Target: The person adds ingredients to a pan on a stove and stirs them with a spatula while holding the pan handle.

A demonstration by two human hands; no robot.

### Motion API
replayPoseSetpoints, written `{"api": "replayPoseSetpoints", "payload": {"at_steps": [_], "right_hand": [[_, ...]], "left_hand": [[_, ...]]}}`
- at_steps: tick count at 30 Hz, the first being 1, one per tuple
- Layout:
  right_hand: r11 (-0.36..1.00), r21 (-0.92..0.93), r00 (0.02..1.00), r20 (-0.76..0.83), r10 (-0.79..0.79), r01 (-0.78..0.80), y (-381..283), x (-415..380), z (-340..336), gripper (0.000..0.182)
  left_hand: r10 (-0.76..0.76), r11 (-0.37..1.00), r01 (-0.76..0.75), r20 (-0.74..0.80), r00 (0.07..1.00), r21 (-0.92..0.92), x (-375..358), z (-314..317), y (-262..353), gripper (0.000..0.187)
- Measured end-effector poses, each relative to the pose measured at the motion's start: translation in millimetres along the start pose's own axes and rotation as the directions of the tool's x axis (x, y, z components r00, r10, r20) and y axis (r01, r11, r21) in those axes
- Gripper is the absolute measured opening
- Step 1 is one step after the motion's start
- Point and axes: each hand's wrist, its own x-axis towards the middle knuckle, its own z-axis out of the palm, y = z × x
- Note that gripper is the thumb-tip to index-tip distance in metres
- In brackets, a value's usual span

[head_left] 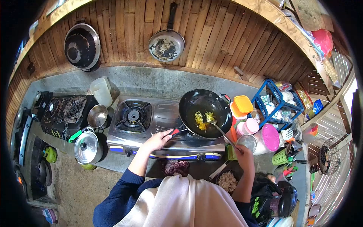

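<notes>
A black wok [193,100] sits on the right burner of the steel gas stove [163,120]. Yellow, egg-like food [200,120] lies in its middle. My left hand [159,140] is closed around the wok's red and black handle [174,132], in front of the stove's centre. On the right, my right hand [244,152] grips the handle of a metal spatula [224,134], whose blade reaches into the wok and touches the yellow food.
Left of the stove stand a lidded pot [86,147], a saucepan [97,116] and a white jug [101,92]. Plastic containers [267,137] and a blue rack [273,99] are at the right. A bowl of shredded food [227,181] and red onions [176,167] sit in front.
</notes>
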Motion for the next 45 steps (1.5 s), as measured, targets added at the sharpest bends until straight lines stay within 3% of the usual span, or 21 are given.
{"api": "replayPoseSetpoints", "payload": {"at_steps": [2, 5, 10, 12, 15, 22, 24, 25, 26, 28, 32, 34, 39, 41, 45], "right_hand": [[1.0, 0.018, 1.0, 0.015, 0.023, -0.024, 6.7, -9.0, -9.5, 0.018], [1.0, 0.026, 1.0, 0.028, 0.011, -0.012, 5.4, -17.7, -24.7, 0.019], [0.999, -0.042, 0.999, 0.044, -0.022, 0.024, -25.8, -31.3, -59.3, 0.018], [0.989, -0.096, 0.994, 0.029, -0.109, 0.112, -30.8, -35.7, -68.7, 0.018], [0.991, -0.122, 0.998, 0.046, -0.053, 0.058, -36.7, -38.5, -71.5, 0.019], [0.983, -0.182, 0.997, 0.082, 0.016, -0.001, -28.9, -24.3, -23.4, 0.02], [0.997, -0.042, 0.996, 0.067, -0.066, 0.069, -27.4, -17.3, -6.7, 0.019], [0.997, -0.07, 0.993, 0.108, 0.042, -0.035, -40.0, -13.7, -6.1, 0.02], [0.997, -0.069, 0.993, 0.109, 0.042, -0.034, -36.7, -9.3, -1.8, 0.02], [0.995, 0.037, 0.994, 0.053, -0.094, 0.093, -21.1, 4.3, 16.8, 0.019], [0.996, 0.02, 0.995, 0.061, -0.084, 0.082, 1.6, 31.4, 47.0, 0.019], [0.984, 0.136, 0.994, 0.007, -0.113, 0.111, 5.1, 42.4, 62.3, 0.02], [0.991, 0.09, 0.995, -0.042, -0.094, 0.097, -10.8, 54.8, 69.4, 0.018], [0.996, 0.068, 0.997, -0.039, -0.061, 0.063, -16.0, 58.7, 69.3, 0.018], [0.99, -0.024, 0.984, -0.103, -0.143, 0.141, -12.1, 64.5, 75.1, 0.017]], "left_hand": [[0.156, 0.986, -0.151, -0.075, 0.985, 0.066, 3.9, 3.0, -11.1, 0.039], [0.101, 0.995, -0.101, -0.055, 0.993, 0.013, 0.1, 1.7, -3.5, 0.039], [0.132, 0.991, -0.129, -0.069, 0.989, 0.043, 0.6, 1.7, -5.2, 0.039], [0.142, 0.989, -0.139, -0.069, 0.987, 0.046, 1.2, 1.9, -5.4, 0.039], [0.089, 0.996, -0.088, -0.048, 0.995, 0.022, 1.0, 1.3, -3.8, 0.039], [0.144, 0.988, -0.141, -0.064, 0.987, 0.056, 1.8, 1.0, -6.5, 0.04], [0.143, 0.989, -0.139, -0.059, 0.988, 0.055, -0.2, 0.2, -1.9, 0.04], [0.09, 0.995, -0.089, -0.038, 0.995, 0.039, -0.3, -0.5, 0.6, 0.04], [0.038, 0.999, -0.038, -0.016, 0.999, 0.023, -0.6, -1.2, 1.8, 0.04], [0.087, 0.996, -0.086, -0.039, 0.995, 0.029, 1.2, 0.4, -4.2, 0.04], [0.151, 0.988, -0.148, -0.069, 0.986, 0.047, 4.0, 2.3, -10.2, 0.04], [0.135, 0.991, -0.133, -0.062, 0.989, 0.028, 2.9, 1.6, -9.4, 0.04], [0.088, 0.996, -0.086, -0.065, 0.994, 0.03, 3.9, 1.8, -12.1, 0.04], [0.245, 0.969, -0.239, -0.11, 0.963, 0.064, 18.8, 8.4, -34.7, 0.04], [0.268, 0.963, -0.262, -0.105, 0.958, 0.069, 17.9, 8.1, -34.9, 0.04]]}}
